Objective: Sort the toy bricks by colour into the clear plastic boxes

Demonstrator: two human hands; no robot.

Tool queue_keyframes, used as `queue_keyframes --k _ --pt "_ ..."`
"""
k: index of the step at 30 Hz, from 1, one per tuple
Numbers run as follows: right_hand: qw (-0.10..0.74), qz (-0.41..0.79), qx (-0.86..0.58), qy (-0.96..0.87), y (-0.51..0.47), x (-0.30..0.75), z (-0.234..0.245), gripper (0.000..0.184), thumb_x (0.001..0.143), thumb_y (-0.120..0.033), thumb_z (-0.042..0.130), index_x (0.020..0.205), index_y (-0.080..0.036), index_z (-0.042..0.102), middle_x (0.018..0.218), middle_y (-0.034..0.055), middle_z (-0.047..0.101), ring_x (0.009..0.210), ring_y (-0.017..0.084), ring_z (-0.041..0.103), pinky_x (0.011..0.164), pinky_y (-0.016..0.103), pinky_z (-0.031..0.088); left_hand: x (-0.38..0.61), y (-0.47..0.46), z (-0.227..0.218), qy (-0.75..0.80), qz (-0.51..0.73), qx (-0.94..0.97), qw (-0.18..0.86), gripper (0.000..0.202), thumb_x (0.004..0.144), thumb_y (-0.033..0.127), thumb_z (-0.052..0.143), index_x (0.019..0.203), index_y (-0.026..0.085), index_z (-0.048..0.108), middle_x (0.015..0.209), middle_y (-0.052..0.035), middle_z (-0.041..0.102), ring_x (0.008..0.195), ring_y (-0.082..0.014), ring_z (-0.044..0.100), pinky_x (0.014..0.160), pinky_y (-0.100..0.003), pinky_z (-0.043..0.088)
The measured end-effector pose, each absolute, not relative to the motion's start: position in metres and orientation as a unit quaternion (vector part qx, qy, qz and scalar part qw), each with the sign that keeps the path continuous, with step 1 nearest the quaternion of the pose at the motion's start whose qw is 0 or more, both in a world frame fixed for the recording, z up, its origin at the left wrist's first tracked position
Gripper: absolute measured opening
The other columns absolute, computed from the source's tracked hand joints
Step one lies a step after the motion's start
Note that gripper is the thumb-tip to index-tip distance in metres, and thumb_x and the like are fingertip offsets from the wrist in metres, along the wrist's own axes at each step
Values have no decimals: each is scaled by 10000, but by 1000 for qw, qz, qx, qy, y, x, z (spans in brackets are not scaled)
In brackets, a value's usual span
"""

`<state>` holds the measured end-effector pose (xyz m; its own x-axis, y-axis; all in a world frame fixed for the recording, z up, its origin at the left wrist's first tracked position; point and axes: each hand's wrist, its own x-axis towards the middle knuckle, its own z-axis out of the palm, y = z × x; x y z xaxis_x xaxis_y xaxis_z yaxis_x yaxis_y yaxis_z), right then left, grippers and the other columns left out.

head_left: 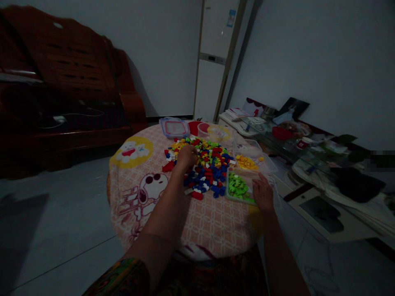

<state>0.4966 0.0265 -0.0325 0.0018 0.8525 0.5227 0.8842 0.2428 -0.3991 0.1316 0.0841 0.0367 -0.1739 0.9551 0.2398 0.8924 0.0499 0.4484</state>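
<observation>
A heap of small building blocks (212, 158) in red, blue, yellow, green and white covers the middle of the round table. My left hand (187, 157) is at the heap's left side, its fingers curled down among the blocks; whatever they hold is hidden. My right hand (262, 192) is over the right side of a clear plastic box (227, 187) with green blocks (237, 187) in it. Its fingers are bent, and dim light hides what lies between them. Behind that box, yellow blocks (246, 162) lie in another clear container (270, 164).
A patterned cloth (212, 226) covers the table. At its far edge are a blue-rimmed lid (175, 128) and a clear round tub (203, 130). A wooden bench (70, 82) stands on the left. On the right, a cluttered glass-topped cabinet (317, 160) runs along the wall.
</observation>
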Motion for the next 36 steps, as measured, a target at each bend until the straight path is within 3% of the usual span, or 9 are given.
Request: queue_keyframes --k 8,15,19,27,36 --pt "349 -37 -610 -711 28 498 -33 337 882 -294 449 928 -177 762 1410 161 601 1075 290 688 1011 451 517 136 89 27 697 246 670 74 378 859 161 517 1123 245 775 1161 -55 748 1130 -230 657 1023 -326 488" --pt "348 -38 -607 -713 27 498 -33 333 875 -290 452 938 -166 755 1420 166 591 1081 278 679 1024 456 506 153 89 14 702 145 693 76 408 813 106 550 1124 235 781 1153 -122 742 1144 -287 654 994 -385 523" --pt "341 -32 -614 -711 28 499 -35 343 884 -306 450 947 -162 755 1434 177 578 1064 280 687 1014 449 510 148 92 10 707 170 681 85 381 817 138 579 1104 279 787 1174 -64 748 1146 -245 659 1014 -334 506" --pt "339 -36 -611 -715 30 500 -35 357 886 -305 444 941 -143 758 1420 191 585 1073 288 684 1008 445 508 146 89 17 699 238 669 88 289 871 200 573 1070 248 776 1119 -51 762 1088 -223 672 962 -302 501" --pt "357 -34 -602 -714 31 501 -36 348 871 -309 459 937 -155 765 1413 175 599 1046 274 685 995 432 514 209 74 32 512 309 788 150 220 873 211 596 993 178 777 987 -67 776 942 -206 690 891 -290 500"
